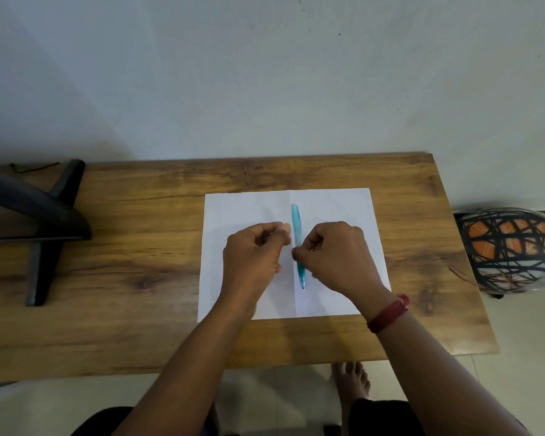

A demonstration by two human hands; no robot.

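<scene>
Head view is showing a wooden table stretching across the frame against a pale wall. A black stand is sitting on the table's left part. A round orange object wrapped in black bands is resting just off the table's right edge.

A white sheet of paper is lying flat near the table's middle, with a crease running down its centre, away from the person.

Both hands are hovering over the sheet, close together on either side of that crease. The left hand is curling its fingers together into a loose fist with nothing showing inside it. Its knuckles are sitting just beside the pen, and whether they are touching it cannot be told. The right hand is bending its fingers inward and pinching the pen at mid-barrel between thumb and fingertips. A red thread band is circling the right wrist.

A teal pen is lying along the crease on the paper. Its long axis is running away from the person, leaning only slightly. Its writing tip is pointing back toward the person and its blunt end toward the wall.
</scene>
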